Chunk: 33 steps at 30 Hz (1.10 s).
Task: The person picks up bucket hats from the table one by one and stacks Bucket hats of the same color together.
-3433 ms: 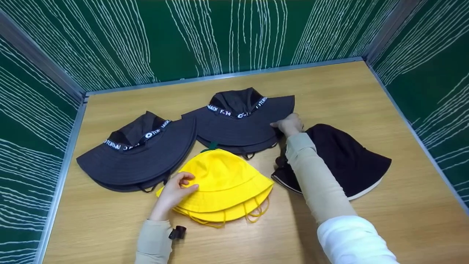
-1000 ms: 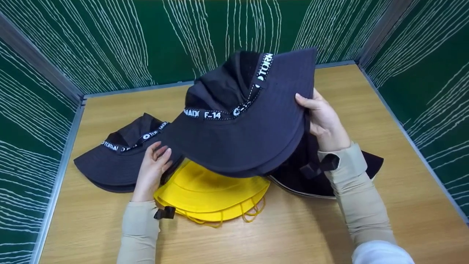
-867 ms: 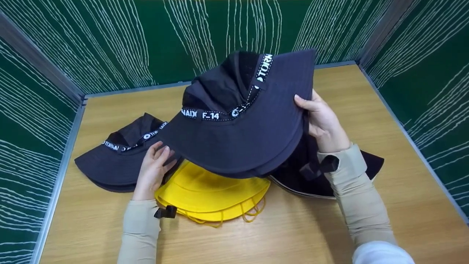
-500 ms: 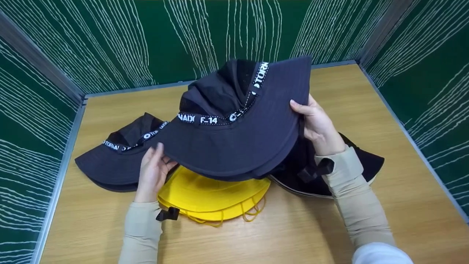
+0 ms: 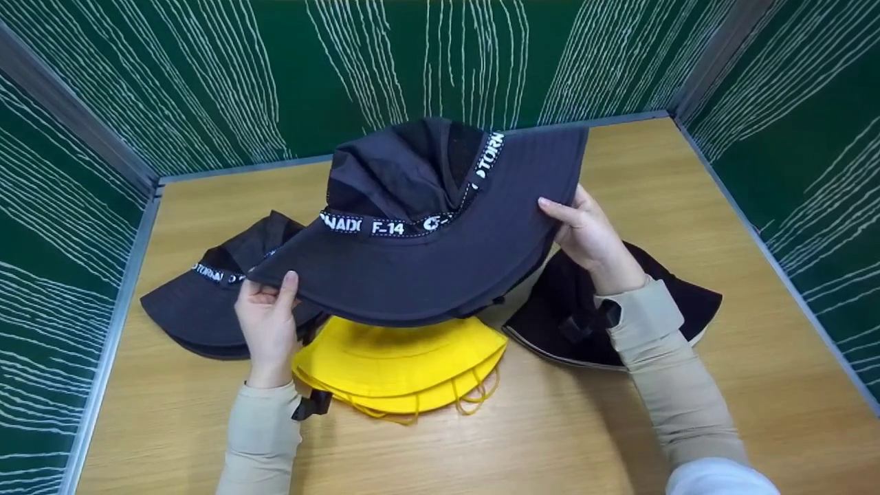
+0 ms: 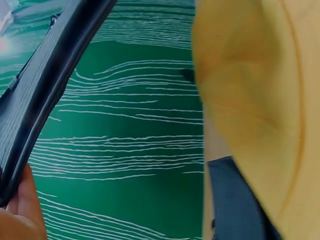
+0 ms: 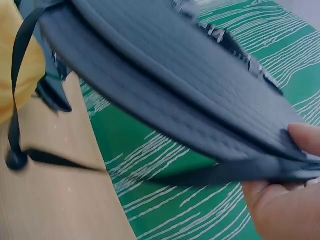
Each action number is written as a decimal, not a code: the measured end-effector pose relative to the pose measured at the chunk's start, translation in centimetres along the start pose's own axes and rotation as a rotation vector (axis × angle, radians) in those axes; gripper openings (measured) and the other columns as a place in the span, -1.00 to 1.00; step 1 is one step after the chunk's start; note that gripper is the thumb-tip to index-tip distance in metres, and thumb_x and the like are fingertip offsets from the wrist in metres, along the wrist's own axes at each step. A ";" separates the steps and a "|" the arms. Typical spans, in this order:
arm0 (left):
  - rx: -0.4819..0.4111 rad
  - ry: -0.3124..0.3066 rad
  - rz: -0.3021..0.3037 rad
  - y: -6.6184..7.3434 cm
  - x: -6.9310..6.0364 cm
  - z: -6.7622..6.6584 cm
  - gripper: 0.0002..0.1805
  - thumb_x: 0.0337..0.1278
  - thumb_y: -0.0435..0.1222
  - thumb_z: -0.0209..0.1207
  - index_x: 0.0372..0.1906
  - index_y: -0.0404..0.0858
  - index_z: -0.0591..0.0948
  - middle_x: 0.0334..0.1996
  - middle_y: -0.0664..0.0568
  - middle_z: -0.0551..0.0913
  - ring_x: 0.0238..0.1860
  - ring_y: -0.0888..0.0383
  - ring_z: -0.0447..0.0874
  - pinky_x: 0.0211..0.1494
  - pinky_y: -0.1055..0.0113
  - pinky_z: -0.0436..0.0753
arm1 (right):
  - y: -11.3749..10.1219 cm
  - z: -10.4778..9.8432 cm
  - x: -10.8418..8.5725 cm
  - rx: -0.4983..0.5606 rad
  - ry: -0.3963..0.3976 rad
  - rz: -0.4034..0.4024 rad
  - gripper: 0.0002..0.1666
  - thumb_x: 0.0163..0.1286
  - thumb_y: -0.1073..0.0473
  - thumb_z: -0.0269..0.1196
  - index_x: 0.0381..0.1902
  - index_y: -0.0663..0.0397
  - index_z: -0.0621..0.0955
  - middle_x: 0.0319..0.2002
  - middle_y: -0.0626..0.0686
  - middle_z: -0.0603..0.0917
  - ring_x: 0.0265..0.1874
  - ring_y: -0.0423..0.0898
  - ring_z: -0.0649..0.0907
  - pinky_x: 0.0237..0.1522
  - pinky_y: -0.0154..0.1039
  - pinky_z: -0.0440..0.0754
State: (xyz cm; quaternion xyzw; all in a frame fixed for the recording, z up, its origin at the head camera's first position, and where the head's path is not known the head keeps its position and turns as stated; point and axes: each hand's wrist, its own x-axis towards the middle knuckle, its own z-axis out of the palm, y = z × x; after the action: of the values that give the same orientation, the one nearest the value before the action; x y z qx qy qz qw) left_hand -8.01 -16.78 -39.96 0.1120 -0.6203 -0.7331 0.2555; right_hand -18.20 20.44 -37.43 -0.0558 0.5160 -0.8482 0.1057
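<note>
A dark grey bucket hat (image 5: 412,275) with a white-lettered band is held up off the table, its wide brim spread between two hands. On the left end of the brim, my left hand (image 5: 268,330) pinches the edge between thumb and fingers. My right hand (image 5: 591,240) grips the right end, thumb on top. In the right wrist view the hat's brim (image 7: 165,75) shows a doubled edge, with a black chin strap (image 7: 65,161) and a toggle hanging below. Below the raised hat lies a yellow hat (image 5: 405,364), partly covered by it.
Another dark grey lettered hat (image 5: 199,309) lies at left, partly hidden by my left hand and the raised brim. A black hat (image 5: 674,295) with a pale edge lies at right, beneath my right arm. Green panels (image 5: 399,69) with white lines enclose the wooden table (image 5: 481,454).
My right hand has lifted the grey hat from the back of the table. My left hand left the yellow hat and took hold of the brim's left end; the hat has since lowered and levelled slightly.
</note>
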 end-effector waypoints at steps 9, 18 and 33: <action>0.079 -0.003 0.269 1.8 -0.6 -0.9 -0.74 0.06 -0.62 0.14 -0.36 -0.19 0.61 -0.54 0.23 0.58 -0.53 0.32 0.44 -0.40 0.54 0.42 | 0.4 -1.6 0.4 -0.080 0.029 0.001 -0.49 0.42 0.35 0.03 0.21 -0.13 0.17 -0.09 0.02 0.59 -0.19 -0.17 0.65 -0.12 -0.28 0.62; 0.009 -0.014 0.335 2.8 -0.7 -2.0 -0.83 0.05 -0.58 0.20 -0.37 -0.26 0.64 -0.49 0.16 0.60 -0.49 0.30 0.50 -0.34 0.55 0.48 | 1.2 -2.6 0.7 -0.249 0.048 0.002 -0.34 0.39 0.37 0.06 0.36 -0.07 0.11 -0.13 -0.04 0.54 -0.18 -0.21 0.61 -0.06 -0.35 0.60; 0.056 0.039 0.234 3.3 0.0 -5.9 -0.75 0.04 -0.64 0.13 -0.36 -0.24 0.63 -0.52 0.18 0.65 -0.48 0.34 0.53 -0.36 0.58 0.44 | 2.9 -0.4 1.4 -0.640 -0.032 -0.044 -0.75 0.25 0.45 0.22 -0.15 0.14 0.47 -0.32 -0.21 0.69 -0.31 -0.23 0.67 -0.20 -0.35 0.65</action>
State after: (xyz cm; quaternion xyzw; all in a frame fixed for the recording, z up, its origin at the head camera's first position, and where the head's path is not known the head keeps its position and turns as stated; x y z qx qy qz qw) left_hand -4.41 -22.12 -38.01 0.0602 -0.6443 -0.6782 0.3482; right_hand -19.25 19.14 -40.22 -0.1107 0.7535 -0.6439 0.0727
